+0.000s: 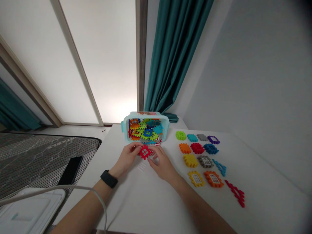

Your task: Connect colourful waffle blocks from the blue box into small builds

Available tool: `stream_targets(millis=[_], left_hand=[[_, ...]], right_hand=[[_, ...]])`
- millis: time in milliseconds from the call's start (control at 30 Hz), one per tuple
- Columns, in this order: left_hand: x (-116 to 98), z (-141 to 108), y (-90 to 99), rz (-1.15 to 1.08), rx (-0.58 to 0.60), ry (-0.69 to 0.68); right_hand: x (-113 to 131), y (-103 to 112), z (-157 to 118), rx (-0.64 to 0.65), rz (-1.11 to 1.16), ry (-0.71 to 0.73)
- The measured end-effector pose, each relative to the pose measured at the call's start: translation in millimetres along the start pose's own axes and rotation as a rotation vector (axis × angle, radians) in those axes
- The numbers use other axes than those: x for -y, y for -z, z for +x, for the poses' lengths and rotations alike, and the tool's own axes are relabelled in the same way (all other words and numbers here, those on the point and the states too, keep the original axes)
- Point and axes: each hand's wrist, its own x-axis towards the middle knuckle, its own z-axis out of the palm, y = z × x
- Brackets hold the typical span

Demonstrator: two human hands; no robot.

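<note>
A red square building block (145, 152) with toothed edges and a window-like grid is held above the white table, just in front of the toy box. The fingers of my left hand (128, 155) pinch its left edge. My right hand (162, 163) has its fingers curled at the block's right edge, thumb below, and appears to grip it too. Under the hands, a small white window-frame piece (141, 166) lies on the table. Behind them, the light-blue box (166, 125) rests with its opening towards me, full of mixed colourful blocks (147, 132).
Stacks of blocks sorted by colour stand in rows on the right, including red blocks (197, 148), orange window blocks (214, 179) and a red lattice piece (236, 193). A pale cable (80, 187) crosses my left forearm. A white lid-like object (31, 208) is at lower left.
</note>
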Motion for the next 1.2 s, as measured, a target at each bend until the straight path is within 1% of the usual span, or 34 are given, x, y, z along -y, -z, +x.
stream_targets(millis=[100, 167, 300, 467, 567, 700, 800, 933, 1067, 1200], left_hand=[[-1, 0, 0.3, -0.004, -0.032, -0.001], [-1, 0, -0.4, -0.018, -0.042, 0.007], [-2, 0, -2.8, 0.009, -0.045, 0.005], [-2, -2, -4.6, 0.066, -0.010, -0.054], [-5, -6, -5.3, 0.190, 0.040, -0.162], [-12, -14, -11.2, 0.447, 0.168, -0.418], [-17, -20, -21.2, 0.555, 0.267, -0.545], [-25, -20, -40.5, 0.640, 0.391, -0.618], [-33, -13, -65.0, 0.711, 0.415, -0.699], [-35, 5, -96.7, 0.709, 0.435, -0.731]], right_hand=[[3, 6, 0, 0.035, -0.118, 0.140], [5, 7, 0, 0.043, -0.159, 0.184], [9, 7, 0, 0.078, -0.160, 0.206], [15, 11, -1, 0.065, -0.172, 0.203], [21, 17, -2, 0.071, -0.200, 0.195], [27, 28, -10, 0.031, -0.248, 0.144], [28, 40, -22, 0.001, -0.278, 0.110], [26, 63, -39, -0.023, -0.331, 0.089], [26, 92, -50, -0.073, -0.384, 0.079], [19, 125, -56, -0.113, -0.446, 0.072]])
